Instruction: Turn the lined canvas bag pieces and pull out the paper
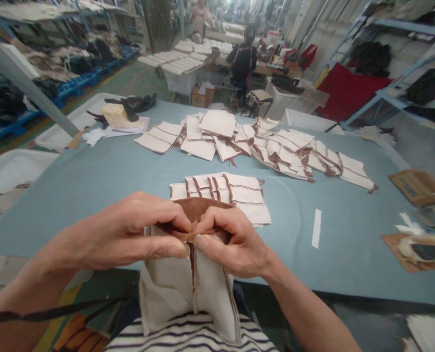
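Note:
A cream fabric pouch (pixel 166 283) with a brown lining and a brown centre seam hangs between my hands at the table's near edge, its lower part against the striped shirt. My left hand (pixel 144 230) pinches the brown rim of its opening, thumb on the outer face. Right beside it, my right hand (pixel 232 234) grips the same rim, thumb and fingers closed near the seam. The inside of the pouch is mostly hidden by my fingers. Just beyond lies an overlapping row of cream pieces with brown edging (pixel 248 195).
A heap of similar cream pieces (pixel 217 124) spreads over the far side of the blue-green table (pixel 103 195). A white strip (pixel 316 228) lies at right, near a tape roll (pixel 423 249) and a cardboard box (pixel 419 188). Another person (pixel 242 63) is in the background.

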### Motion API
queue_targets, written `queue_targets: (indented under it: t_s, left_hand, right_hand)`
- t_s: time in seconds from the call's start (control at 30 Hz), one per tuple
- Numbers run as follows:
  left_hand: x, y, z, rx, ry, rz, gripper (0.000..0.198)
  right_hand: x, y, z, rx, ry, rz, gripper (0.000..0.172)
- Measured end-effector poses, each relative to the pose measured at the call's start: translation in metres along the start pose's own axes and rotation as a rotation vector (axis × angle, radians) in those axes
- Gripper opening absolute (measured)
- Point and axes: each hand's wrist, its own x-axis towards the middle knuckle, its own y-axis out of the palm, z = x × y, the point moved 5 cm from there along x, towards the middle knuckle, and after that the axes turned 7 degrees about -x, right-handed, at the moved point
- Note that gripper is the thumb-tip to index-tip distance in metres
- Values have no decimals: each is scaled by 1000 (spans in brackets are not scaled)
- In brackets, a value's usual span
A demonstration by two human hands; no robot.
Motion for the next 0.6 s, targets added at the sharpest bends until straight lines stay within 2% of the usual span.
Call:
queue_targets:
  t_s: [0.1, 0.2, 0.37, 0.5, 0.6]
  left_hand:
    - [5, 2, -3, 20, -20, 11, 31]
    - [9, 8, -8, 67, -9, -2, 33]
    - [4, 16, -13, 91, 24, -100, 29]
    - [-12, 9, -1, 76, 53, -169, 31]
    - [-22, -3, 21, 81, -20, -174, 30]
  right_hand:
    - [4, -3, 13, -98, -76, -8, 16]
    - [6, -10, 16, -176, -80, 9, 16]
    - [3, -34, -11, -269, 23, 72, 10]
    - [-7, -51, -25, -294, 133, 20, 11]
    - [-11, -52, -9, -306, 53, -26, 15]
